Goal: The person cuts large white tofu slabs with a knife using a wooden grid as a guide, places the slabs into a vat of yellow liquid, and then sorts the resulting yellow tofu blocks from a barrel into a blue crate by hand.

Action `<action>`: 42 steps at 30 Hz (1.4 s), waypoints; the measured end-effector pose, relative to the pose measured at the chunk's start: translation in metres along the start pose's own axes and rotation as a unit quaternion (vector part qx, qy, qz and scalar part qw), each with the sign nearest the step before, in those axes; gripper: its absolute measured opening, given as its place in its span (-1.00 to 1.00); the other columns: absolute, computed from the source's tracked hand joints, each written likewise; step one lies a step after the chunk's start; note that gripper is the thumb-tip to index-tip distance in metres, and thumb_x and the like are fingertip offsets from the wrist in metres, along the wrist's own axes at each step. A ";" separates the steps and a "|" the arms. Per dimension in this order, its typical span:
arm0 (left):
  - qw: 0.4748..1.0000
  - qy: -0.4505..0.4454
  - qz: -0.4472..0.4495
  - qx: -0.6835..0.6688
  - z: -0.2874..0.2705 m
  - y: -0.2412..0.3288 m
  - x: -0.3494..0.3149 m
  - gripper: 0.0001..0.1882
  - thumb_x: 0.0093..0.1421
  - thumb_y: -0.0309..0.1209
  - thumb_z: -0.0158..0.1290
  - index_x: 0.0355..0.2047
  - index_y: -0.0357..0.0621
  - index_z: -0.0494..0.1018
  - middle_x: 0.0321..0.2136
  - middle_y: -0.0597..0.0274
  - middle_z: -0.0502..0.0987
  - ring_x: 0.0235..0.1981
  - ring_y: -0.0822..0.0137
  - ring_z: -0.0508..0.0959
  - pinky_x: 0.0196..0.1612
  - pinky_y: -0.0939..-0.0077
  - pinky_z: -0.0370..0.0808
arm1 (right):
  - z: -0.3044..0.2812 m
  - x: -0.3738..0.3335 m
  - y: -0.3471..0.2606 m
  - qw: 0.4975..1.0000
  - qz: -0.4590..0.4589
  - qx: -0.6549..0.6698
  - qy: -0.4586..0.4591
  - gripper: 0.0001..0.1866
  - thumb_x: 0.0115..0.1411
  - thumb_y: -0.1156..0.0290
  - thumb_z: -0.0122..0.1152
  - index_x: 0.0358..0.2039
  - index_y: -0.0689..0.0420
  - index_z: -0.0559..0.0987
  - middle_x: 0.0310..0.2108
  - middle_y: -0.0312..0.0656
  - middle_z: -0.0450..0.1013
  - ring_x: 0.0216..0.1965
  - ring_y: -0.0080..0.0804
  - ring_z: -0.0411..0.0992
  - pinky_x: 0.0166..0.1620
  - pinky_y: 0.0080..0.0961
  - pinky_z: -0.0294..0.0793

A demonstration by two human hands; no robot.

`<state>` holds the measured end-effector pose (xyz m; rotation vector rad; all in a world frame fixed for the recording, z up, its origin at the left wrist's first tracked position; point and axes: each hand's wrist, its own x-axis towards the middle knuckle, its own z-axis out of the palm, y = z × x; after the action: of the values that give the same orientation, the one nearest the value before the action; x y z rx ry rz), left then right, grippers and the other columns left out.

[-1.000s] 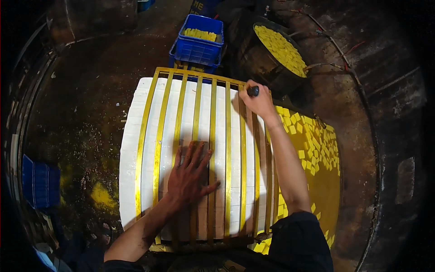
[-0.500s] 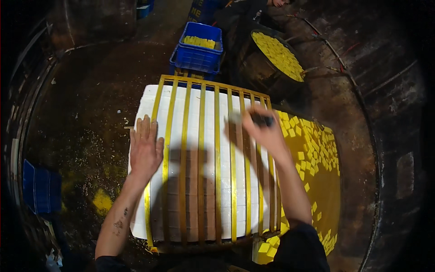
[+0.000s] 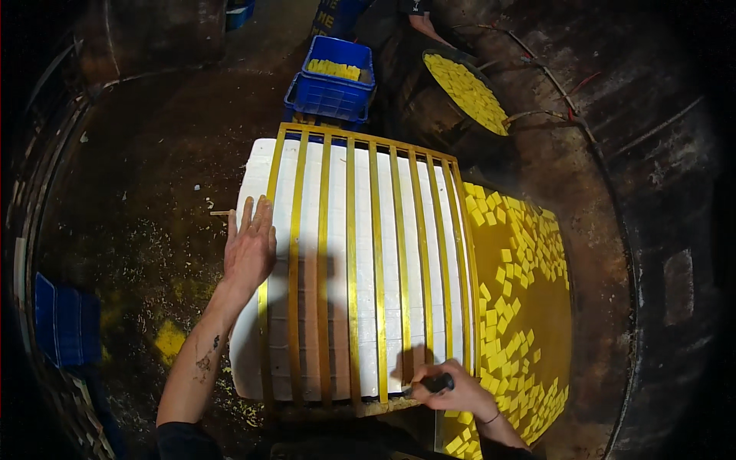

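Observation:
A broad white slab (image 3: 363, 192), scored with straight lines and resembling tofu, lies in front of me. Over it rests a yellow slatted wooden frame (image 3: 379, 261) whose long bars run from far to near. My left hand (image 3: 249, 249) lies flat, fingers stretched, on the slab's left side, against the leftmost bar. At the near right edge my right hand (image 3: 452, 389) is closed around the black handle of a knife (image 3: 438, 382). Its blade is mostly hidden by the hand and the shadow there.
To the right, a board (image 3: 537, 330) carries many loose yellow cubes. Beyond the slab stand stacked blue crates (image 3: 333, 93) with yellow pieces and a round vat (image 3: 433, 103) full of yellow blocks. Another person's arm (image 3: 429, 29) reaches in there. A blue bin (image 3: 67, 322) is at far left.
My right hand has come down with the knife from the slab's far right part to its near edge. My left hand stays on the left side. The other person has shifted.

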<state>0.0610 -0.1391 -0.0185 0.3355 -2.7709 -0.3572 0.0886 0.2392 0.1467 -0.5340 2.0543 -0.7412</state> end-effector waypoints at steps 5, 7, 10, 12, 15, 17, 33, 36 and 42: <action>0.999 -0.031 -0.022 -0.011 -0.005 -0.017 -0.010 -0.48 0.27 -0.39 -0.21 0.23 -0.31 0.14 0.26 0.00 0.17 0.34 0.01 0.00 0.35 -0.02 -0.13 | -0.062 0.141 -0.080 0.941 -0.235 0.049 0.237 -0.85 0.14 0.38 0.15 -0.48 0.19 0.52 -0.59 -0.32 0.42 -0.53 -0.67 0.36 -0.47 -0.65 0.35; 0.999 -0.032 -0.022 -0.026 -0.011 -0.011 -0.009 -0.47 0.27 -0.38 -0.21 0.24 -0.30 0.13 0.26 0.00 0.16 0.35 0.01 -0.01 0.35 -0.02 -0.15 | -0.101 0.229 -0.101 0.864 -0.340 -0.070 0.365 -0.81 0.14 0.35 0.12 -0.46 0.23 0.49 -0.64 -0.15 0.39 -0.58 -0.53 0.33 -0.47 -0.52 0.34; 0.997 -0.050 0.002 -0.065 -0.007 0.016 0.005 -0.44 0.26 -0.38 -0.20 0.26 -0.30 0.09 0.27 0.00 0.14 0.36 0.02 -0.05 0.36 -0.02 -0.19 | -0.175 0.305 -0.072 0.821 -0.287 -0.217 0.444 -0.74 0.05 0.30 0.17 -0.40 0.27 0.52 -0.63 -0.04 0.42 -0.60 -0.22 0.39 -0.43 -0.44 0.40; 0.999 -0.022 0.025 -0.039 -0.006 0.017 0.006 -0.51 0.30 -0.37 -0.24 0.21 -0.31 0.16 0.24 -0.04 0.18 0.34 0.00 -0.01 0.35 -0.02 -0.14 | -0.173 0.300 -0.053 0.806 -0.281 -0.253 0.455 -0.74 0.04 0.29 0.19 -0.41 0.27 0.52 -0.64 -0.05 0.42 -0.61 -0.25 0.40 -0.43 -0.42 0.42; 1.000 -0.023 0.001 -0.006 0.000 -0.023 -0.014 -0.48 0.27 -0.38 -0.23 0.22 -0.32 0.14 0.25 -0.02 0.18 0.35 0.00 -0.01 0.35 -0.04 -0.15 | -0.075 0.229 -0.076 0.956 -0.146 -0.070 0.244 -0.76 0.11 0.25 0.17 -0.49 0.18 0.54 -0.63 -0.18 0.46 -0.60 -0.50 0.41 -0.48 -0.54 0.44; 1.000 0.016 0.008 0.006 0.008 -0.030 -0.015 -0.48 0.26 -0.37 -0.24 0.21 -0.34 0.17 0.23 -0.02 0.21 0.34 0.01 0.03 0.33 -0.06 -0.10 | -0.019 0.147 -0.052 0.976 -0.133 0.007 0.174 -0.77 0.12 0.27 0.17 -0.52 0.17 0.52 -0.64 -0.26 0.44 -0.58 -0.62 0.40 -0.47 -0.64 0.42; 0.997 0.044 0.048 -0.030 0.012 0.008 0.001 -0.43 0.19 -0.30 -0.09 0.18 -0.30 0.20 0.22 0.00 0.22 0.33 0.03 0.05 0.32 -0.10 -0.11 | -0.135 0.316 -0.104 0.837 -0.252 -0.227 0.429 -0.81 0.05 0.34 0.14 -0.49 0.22 0.49 -0.63 0.02 0.42 -0.61 -0.10 0.41 -0.48 -0.37 0.37; 0.997 0.062 0.031 -0.031 0.009 -0.019 -0.012 -0.48 0.20 -0.34 -0.10 0.14 -0.33 0.24 0.20 -0.01 0.25 0.31 0.02 0.08 0.32 -0.09 -0.10 | -0.059 0.263 -0.102 0.927 -0.193 -0.116 0.299 -0.70 0.11 0.24 0.17 -0.58 0.23 0.47 -0.66 -0.09 0.45 -0.63 -0.37 0.39 -0.49 -0.48 0.38; 0.998 0.043 0.019 -0.048 0.007 -0.010 -0.002 -0.48 0.22 -0.38 -0.16 0.16 -0.39 0.22 0.22 -0.04 0.23 0.31 0.00 0.08 0.31 -0.08 -0.07 | 0.063 0.045 -0.054 0.997 0.023 -0.077 -0.013 -0.88 0.09 0.42 0.21 -0.42 0.22 0.58 -0.53 -0.28 0.52 -0.50 -0.63 0.44 -0.42 -0.67 0.43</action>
<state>0.0626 -0.1466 -0.0285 0.2677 -2.6608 -0.4537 0.1226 0.1528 0.1282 -0.5767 2.1038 -0.5486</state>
